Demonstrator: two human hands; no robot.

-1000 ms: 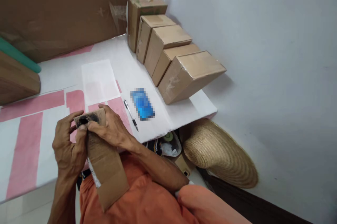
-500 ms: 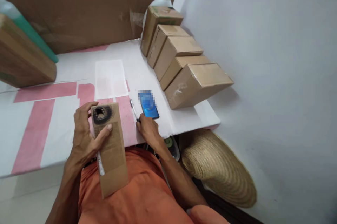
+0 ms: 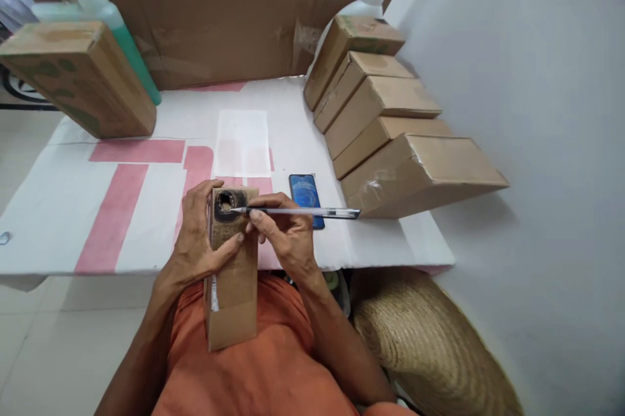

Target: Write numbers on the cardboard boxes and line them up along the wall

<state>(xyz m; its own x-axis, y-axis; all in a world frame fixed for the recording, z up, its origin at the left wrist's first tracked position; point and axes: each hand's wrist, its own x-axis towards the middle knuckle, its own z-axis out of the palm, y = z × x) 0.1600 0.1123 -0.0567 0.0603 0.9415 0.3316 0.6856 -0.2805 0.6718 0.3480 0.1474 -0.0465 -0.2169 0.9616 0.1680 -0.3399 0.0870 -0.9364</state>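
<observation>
A white, pink-banded cloth-covered tabletop (image 3: 161,208) was the biggest thing there; along its right edge stood a row of brown cardboard boxes (image 3: 361,113), perhaps kept there out of the hands' way. At the front edge was a long brown cardboard carton (image 3: 233,312), its lower end over the person's orange clothing (image 3: 229,377). The left hand (image 3: 198,234) clamped its side, thumb across the face, seemingly to steady it. Beyond the right hand (image 3: 288,237) lay a blue-screened black phone (image 3: 303,191). Right fingertips pinched a slim clear-and-black pen (image 3: 312,211) near its point, likely for control, beside the carton's round black-ringed hole (image 3: 225,202); I couldn't tell if it touched.
</observation>
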